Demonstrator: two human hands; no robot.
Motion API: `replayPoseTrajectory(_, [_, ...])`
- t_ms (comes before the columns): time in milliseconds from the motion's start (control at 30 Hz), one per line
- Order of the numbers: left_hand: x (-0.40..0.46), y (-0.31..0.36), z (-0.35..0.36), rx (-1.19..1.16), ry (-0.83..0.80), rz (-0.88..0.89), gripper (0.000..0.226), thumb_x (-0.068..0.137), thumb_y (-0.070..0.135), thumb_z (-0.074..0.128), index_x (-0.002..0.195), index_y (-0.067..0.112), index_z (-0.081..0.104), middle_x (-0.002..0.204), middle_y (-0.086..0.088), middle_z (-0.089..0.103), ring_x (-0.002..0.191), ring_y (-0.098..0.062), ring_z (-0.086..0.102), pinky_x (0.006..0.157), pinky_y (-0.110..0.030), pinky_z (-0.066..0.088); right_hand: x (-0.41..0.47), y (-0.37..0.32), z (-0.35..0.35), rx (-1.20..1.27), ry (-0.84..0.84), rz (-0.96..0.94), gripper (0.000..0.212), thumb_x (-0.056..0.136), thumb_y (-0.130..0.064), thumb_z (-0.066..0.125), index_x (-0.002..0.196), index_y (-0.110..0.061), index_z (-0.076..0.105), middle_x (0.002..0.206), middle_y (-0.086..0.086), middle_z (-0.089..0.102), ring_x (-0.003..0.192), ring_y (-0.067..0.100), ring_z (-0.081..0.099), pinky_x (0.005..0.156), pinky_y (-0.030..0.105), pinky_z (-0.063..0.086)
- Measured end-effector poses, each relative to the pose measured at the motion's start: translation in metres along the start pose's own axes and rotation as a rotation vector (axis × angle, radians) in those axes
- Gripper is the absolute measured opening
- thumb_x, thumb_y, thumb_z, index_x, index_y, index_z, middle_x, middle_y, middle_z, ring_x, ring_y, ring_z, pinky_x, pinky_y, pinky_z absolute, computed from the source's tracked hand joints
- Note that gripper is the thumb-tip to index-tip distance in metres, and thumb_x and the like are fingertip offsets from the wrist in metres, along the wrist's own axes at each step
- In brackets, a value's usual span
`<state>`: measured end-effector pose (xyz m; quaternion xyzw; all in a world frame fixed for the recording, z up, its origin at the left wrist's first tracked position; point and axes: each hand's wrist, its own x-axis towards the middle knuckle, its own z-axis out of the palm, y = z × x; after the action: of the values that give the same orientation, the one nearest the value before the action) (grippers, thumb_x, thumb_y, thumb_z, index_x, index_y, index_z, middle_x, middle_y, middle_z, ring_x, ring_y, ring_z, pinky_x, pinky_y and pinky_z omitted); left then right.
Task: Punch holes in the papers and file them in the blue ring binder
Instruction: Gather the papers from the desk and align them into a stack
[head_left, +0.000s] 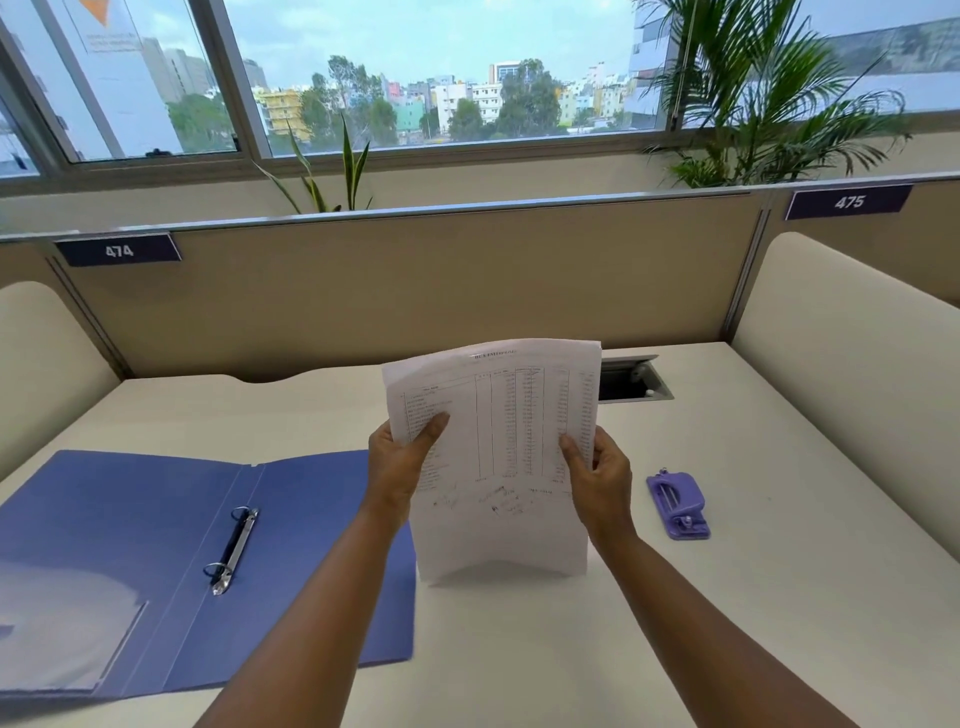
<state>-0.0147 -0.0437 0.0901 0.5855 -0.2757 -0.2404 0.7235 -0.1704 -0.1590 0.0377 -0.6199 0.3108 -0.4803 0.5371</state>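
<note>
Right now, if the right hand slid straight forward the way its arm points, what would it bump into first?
The right hand already grips the papers, so those come first. Beyond them lies bare desk, then probably the beige partition, though depth is hard to judge.

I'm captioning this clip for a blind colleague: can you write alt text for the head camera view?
Both hands, left hand and right hand, hold printed papers upright, bottom edge on a white desk. An open blue ring binder lies to the left and a purple hole punch to the right, below a window.
</note>
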Motion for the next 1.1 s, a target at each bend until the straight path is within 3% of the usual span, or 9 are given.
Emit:
replayPoseTrajectory(167, [-0.002, -0.004, -0.002, 0.021, -0.015, -0.014, 0.016, 0.071, 0.030, 0.068, 0.086, 0.024, 0.065, 0.085, 0.001, 0.069, 0.077, -0.016, 0.067, 0.058, -0.024, 0.056, -0.001, 0.009, -0.006, -0.013, 0.004, 0.033, 0.014, 0.091, -0.021, 0.053, 0.105, -0.019, 0.053, 0.097, -0.011, 0.062, 0.085, 0.014, 0.064, 0.062, 0.014, 0.057])
replayPoseTrajectory(300, [-0.001, -0.001, 0.001, 0.031, -0.008, -0.019, 0.005, 0.085, 0.018, 0.064, 0.086, 0.023, 0.063, 0.086, -0.001, 0.068, 0.078, -0.019, 0.066, 0.062, -0.030, 0.056, 0.000, 0.010, -0.008, -0.016, -0.023, 0.025, 0.013, 0.092, -0.019, 0.052, 0.103, -0.016, 0.057, 0.094, -0.010, 0.063, 0.082, 0.014, 0.065, 0.062, 0.017, 0.057])
replayPoseTrajectory(433, [-0.001, -0.006, 0.000, 0.027, 0.027, -0.064, 0.004, 0.083, 0.015, 0.065, 0.083, 0.019, 0.066, 0.072, 0.009, 0.072, 0.062, -0.007, 0.070, 0.051, -0.022, 0.056, 0.000, 0.012, -0.011, 0.024, -0.034, 0.050, 0.014, 0.093, -0.017, 0.050, 0.103, -0.014, 0.059, 0.096, 0.000, 0.066, 0.085, 0.018, 0.067, 0.067, 0.022, 0.059])
replayPoseTrajectory(533, [-0.003, -0.010, -0.001, 0.030, 0.009, -0.087, 0.005, 0.083, 0.015, 0.064, 0.083, 0.019, 0.067, 0.069, 0.009, 0.073, 0.062, -0.008, 0.070, 0.051, -0.021, 0.056, 0.000, 0.012, -0.012, 0.032, -0.047, 0.061, 0.013, 0.093, -0.018, 0.049, 0.103, -0.016, 0.058, 0.097, 0.002, 0.066, 0.086, 0.019, 0.067, 0.068, 0.024, 0.060])
replayPoseTrajectory(667, [-0.005, -0.009, 0.002, 0.021, 0.021, -0.097, 0.004, 0.085, 0.014, 0.062, 0.085, 0.018, 0.064, 0.083, -0.001, 0.069, 0.073, -0.018, 0.067, 0.051, -0.022, 0.056, -0.001, 0.009, -0.012, 0.048, -0.086, 0.070, 0.012, 0.092, -0.019, 0.051, 0.102, -0.021, 0.057, 0.099, -0.003, 0.065, 0.088, 0.016, 0.067, 0.068, 0.023, 0.059])
replayPoseTrajectory(767, [-0.004, -0.004, 0.001, 0.009, 0.061, -0.086, 0.006, 0.085, 0.015, 0.062, 0.084, 0.021, 0.063, 0.085, -0.001, 0.067, 0.077, -0.019, 0.065, 0.054, -0.028, 0.055, 0.000, 0.011, -0.014, 0.036, -0.128, 0.097, 0.014, 0.091, -0.022, 0.053, 0.105, -0.022, 0.056, 0.105, 0.000, 0.065, 0.093, 0.023, 0.067, 0.076, 0.034, 0.060])
replayPoseTrajectory(867, [-0.004, -0.002, 0.002, -0.016, 0.055, -0.093, 0.007, 0.085, 0.014, 0.062, 0.084, 0.021, 0.062, 0.084, 0.000, 0.067, 0.075, -0.018, 0.065, 0.051, -0.024, 0.055, -0.002, 0.015, -0.014, 0.046, -0.148, 0.132, 0.014, 0.091, -0.020, 0.053, 0.103, -0.023, 0.060, 0.108, 0.005, 0.066, 0.097, 0.027, 0.066, 0.082, 0.041, 0.058])
replayPoseTrajectory(1100, [-0.007, -0.007, 0.006, -0.042, 0.016, -0.091, 0.015, 0.083, 0.008, 0.063, 0.090, 0.020, 0.063, 0.090, -0.002, 0.067, 0.082, -0.018, 0.064, 0.059, -0.025, 0.055, -0.005, 0.012, -0.010, 0.063, -0.135, 0.108, 0.013, 0.091, -0.018, 0.053, 0.098, -0.026, 0.061, 0.100, -0.005, 0.066, 0.092, 0.021, 0.066, 0.072, 0.023, 0.059])
